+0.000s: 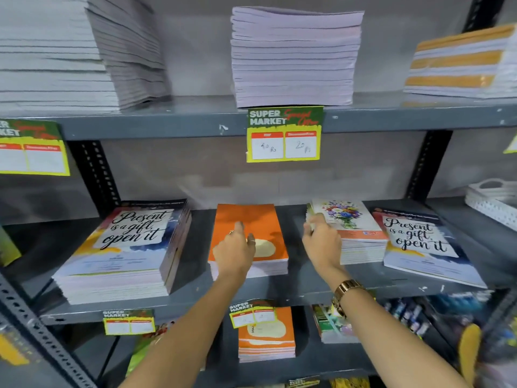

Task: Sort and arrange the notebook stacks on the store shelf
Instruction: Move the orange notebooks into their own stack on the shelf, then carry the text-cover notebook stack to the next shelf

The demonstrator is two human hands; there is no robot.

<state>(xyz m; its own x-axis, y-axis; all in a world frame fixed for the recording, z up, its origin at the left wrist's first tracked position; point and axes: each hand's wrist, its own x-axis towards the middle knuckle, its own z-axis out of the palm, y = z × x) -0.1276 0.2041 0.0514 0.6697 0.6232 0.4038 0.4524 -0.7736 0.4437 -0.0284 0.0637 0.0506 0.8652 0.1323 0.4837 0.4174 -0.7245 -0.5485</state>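
Grey metal shelves [307, 287] hold piles of notebooks. On the middle shelf, the orange stack [249, 219] with a cream blob on its cover lies under the left hand [235, 252], which rests flat and open on top, fingers spread. Just beside it, the right hand [321, 242] pinches the left edge of the flower-cover stack [352, 233]. Two "Present is a gift" stacks [126, 247] sit at the sides.

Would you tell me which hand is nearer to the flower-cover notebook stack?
Right. The right hand touches the flower-cover notebook stack at its left edge; the left hand rests on the orange stack beside it.
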